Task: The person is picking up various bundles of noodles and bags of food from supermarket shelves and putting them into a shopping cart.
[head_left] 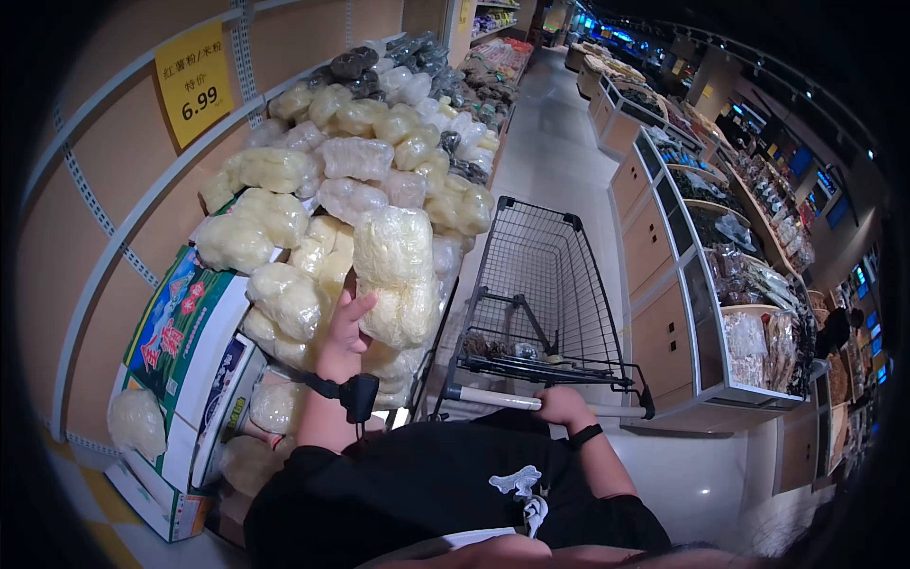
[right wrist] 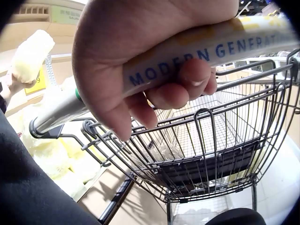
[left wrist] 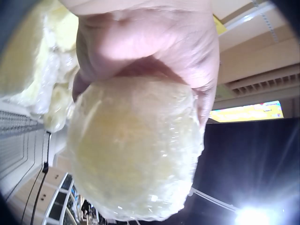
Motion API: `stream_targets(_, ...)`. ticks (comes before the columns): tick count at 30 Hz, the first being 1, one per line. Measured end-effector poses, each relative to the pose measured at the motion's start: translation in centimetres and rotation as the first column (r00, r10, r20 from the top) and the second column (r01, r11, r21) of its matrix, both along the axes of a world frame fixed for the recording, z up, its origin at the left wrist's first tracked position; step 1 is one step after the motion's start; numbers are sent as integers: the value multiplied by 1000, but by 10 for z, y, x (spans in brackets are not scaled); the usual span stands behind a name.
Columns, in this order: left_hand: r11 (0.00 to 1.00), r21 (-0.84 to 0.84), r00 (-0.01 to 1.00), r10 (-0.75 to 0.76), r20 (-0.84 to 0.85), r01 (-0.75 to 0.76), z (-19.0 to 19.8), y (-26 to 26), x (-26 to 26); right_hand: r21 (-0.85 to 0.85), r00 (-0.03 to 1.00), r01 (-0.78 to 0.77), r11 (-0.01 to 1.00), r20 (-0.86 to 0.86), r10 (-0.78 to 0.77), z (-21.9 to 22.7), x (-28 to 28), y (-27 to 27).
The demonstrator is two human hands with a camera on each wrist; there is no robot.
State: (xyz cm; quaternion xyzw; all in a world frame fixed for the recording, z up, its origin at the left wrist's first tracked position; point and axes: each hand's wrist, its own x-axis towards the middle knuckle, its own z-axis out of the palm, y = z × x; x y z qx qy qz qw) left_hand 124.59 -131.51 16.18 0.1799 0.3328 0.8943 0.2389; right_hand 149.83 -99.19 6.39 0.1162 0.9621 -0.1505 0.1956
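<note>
A clear-wrapped pack of pale yellow noodles is held up by the left hand, above the heaped packs on the shelf. From close by, the left wrist view shows the left hand with its fingers and thumb round one end of the pack. The right hand grips the handle of a wire shopping cart. In the right wrist view the fingers of the right hand curl round the lettered handle.
Piled packs fill the left shelf beside printed cartons, below a yellow price sign. Counters of dried goods line the right side. An aisle floor runs ahead between them. Some items lie inside the cart.
</note>
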Motion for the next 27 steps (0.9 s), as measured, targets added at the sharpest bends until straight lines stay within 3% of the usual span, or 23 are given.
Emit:
stream_targets(1, 1000, 0, 1000, -8, 2, 8, -14, 2, 2, 0, 1000, 8, 1000, 2, -8, 1, 0, -3)
stream_targets(3, 947, 151, 924, -312, 221, 283, -47, 11, 2, 6, 999, 1, 1000, -36, -1, 3, 0, -8)
stream_targets(4, 943, 158, 920, -321, 222, 291, -57, 18, 7, 12, 999, 10, 1000, -32, -9, 4, 0, -11)
stream_targets(6, 945, 89, 862, -323, 391, 314, -71, 40, 21, -12, 996, -34, 999, -78, 33, 5, 1, -16)
stream_targets(12, 802, 269, 705, -598, 382, 534, -107, 107, 57, 23, 992, -86, 996, -86, 87, 3, 8, -33)
stream_targets(14, 779, 248, 617, -613, 494, 576, -114, 119, 67, -88, 982, -122, 989, -154, 107, 8, 12, -37)
stream_targets(15, 764, 245, 582, -623, 522, 597, -117, 123, 70, -142, 989, -116, 983, -104, 102, 14, 13, -39)
stream_targets(16, 760, 248, 575, -627, 526, 601, -121, 125, 70, -143, 991, -109, 984, -98, 95, 17, 16, -38)
stream_targets(18, 729, 217, 599, -666, 444, 650, -124, 124, 71, -382, 990, -90, 920, -134, 42, 19, 22, -33)
stream_targets(19, 731, 190, 609, -660, 440, 656, -121, 121, 72, -383, 991, -88, 920, -127, 42, 19, 24, -28)
stream_targets(21, 736, 185, 595, -647, 476, 652, -123, 116, 75, -733, 993, -29, 680, -99, -65, 23, 28, -14)
stream_targets(22, 738, 174, 582, -634, 509, 652, -122, 115, 76, -780, 989, 45, 624, -53, -139, 21, 28, -4)
stream_targets(23, 741, 162, 589, -629, 508, 652, -122, 114, 78, -862, 966, 52, 505, -84, -243, 20, 25, 5)
stream_targets(27, 731, 174, 540, -622, 568, 660, -95, 122, 77, -997, 773, -80, -4, -60, -631, 26, -11, 27)
